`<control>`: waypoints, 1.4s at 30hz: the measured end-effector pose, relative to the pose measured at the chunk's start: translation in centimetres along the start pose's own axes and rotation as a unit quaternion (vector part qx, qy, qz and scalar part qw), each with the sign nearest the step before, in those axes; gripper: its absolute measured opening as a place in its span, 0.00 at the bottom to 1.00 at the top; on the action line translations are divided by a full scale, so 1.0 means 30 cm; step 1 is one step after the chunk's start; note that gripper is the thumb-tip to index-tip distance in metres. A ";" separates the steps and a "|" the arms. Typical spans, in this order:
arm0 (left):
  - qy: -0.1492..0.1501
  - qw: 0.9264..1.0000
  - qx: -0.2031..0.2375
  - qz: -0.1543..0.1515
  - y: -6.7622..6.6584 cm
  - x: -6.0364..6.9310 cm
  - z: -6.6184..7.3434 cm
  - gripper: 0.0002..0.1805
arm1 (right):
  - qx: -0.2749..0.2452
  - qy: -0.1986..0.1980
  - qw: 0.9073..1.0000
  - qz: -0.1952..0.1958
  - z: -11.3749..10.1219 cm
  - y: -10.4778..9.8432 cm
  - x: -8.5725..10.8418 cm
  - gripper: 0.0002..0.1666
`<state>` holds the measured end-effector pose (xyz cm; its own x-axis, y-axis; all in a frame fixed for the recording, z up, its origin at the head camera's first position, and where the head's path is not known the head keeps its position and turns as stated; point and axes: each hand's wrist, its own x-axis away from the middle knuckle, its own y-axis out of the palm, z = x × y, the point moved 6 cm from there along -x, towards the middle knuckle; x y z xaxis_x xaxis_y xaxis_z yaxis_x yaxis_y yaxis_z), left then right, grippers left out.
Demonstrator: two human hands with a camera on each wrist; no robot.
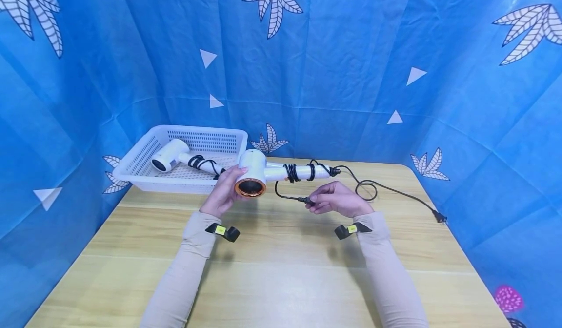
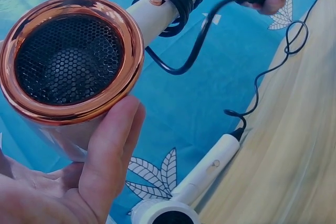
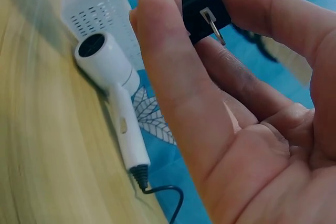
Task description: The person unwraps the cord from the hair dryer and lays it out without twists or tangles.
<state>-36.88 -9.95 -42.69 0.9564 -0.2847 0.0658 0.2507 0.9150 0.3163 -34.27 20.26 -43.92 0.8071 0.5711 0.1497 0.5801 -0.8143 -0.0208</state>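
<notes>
My left hand (image 1: 225, 194) grips the barrel of a white hair dryer (image 1: 253, 164) with a copper ring at its end, held above the table. Its handle points right, and a black cord (image 1: 291, 173) is wound round it in several turns. At the cord's loose end, my right hand (image 1: 338, 198) pinches the black plug (image 3: 207, 14) between thumb and fingers; a metal prong shows in the right wrist view. Behind lies a second white hair dryer (image 3: 105, 64), mostly hidden in the head view, its unwound cord (image 1: 395, 191) trailing right across the table.
A white perforated basket (image 1: 167, 185) stands at the back left. In it lies another white hair dryer (image 1: 174, 153) with its cord wrapped round the handle. The wooden table (image 1: 281, 269) meets a blue patterned curtain (image 1: 351, 74) at back and sides.
</notes>
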 end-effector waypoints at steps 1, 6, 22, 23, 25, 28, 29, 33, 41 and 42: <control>0.000 1.000 -0.001 -0.002 0.002 0.001 0.001 0.37 | 0.003 0.001 1.000 0.000 0.005 -0.003 -0.001 0.11; -0.001 1.000 -0.005 -0.006 0.009 0.006 0.005 0.36 | 0.007 0.007 1.000 0.006 0.027 -0.020 -0.007 0.15; -0.011 1.000 -0.011 -0.012 0.014 0.003 -0.008 0.37 | -0.003 0.015 0.998 0.056 0.076 -0.105 0.009 0.14; -0.010 1.000 -0.012 -0.013 0.015 0.003 -0.009 0.37 | -0.004 0.016 0.998 0.063 0.077 -0.110 0.010 0.15; -0.009 1.000 -0.012 -0.014 0.018 0.004 -0.010 0.36 | -0.004 0.016 0.997 0.072 0.078 -0.117 0.012 0.17; -0.009 1.000 -0.013 -0.016 0.024 0.006 -0.008 0.35 | -0.002 0.022 0.996 0.088 0.080 -0.130 0.017 0.19; -0.009 1.000 -0.012 -0.017 0.027 0.006 -0.008 0.35 | -0.004 0.027 0.995 0.094 0.080 -0.135 0.020 0.19; -0.009 1.000 -0.011 -0.025 0.034 0.004 -0.008 0.34 | -0.015 0.035 0.992 0.116 0.071 -0.155 0.034 0.23; -0.014 0.999 -0.010 -0.035 0.036 0.005 -0.018 0.37 | -0.061 0.018 0.983 0.172 0.044 -0.184 0.059 0.24; -0.014 0.999 -0.010 -0.035 0.035 0.006 -0.019 0.37 | -0.064 0.016 0.981 0.180 0.043 -0.187 0.062 0.25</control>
<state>-36.36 -8.87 -42.88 0.9319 -0.3560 0.0703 0.3204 0.8981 0.3012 -35.86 26.01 -44.79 0.9523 0.2417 0.1862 0.2371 -0.9704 0.0469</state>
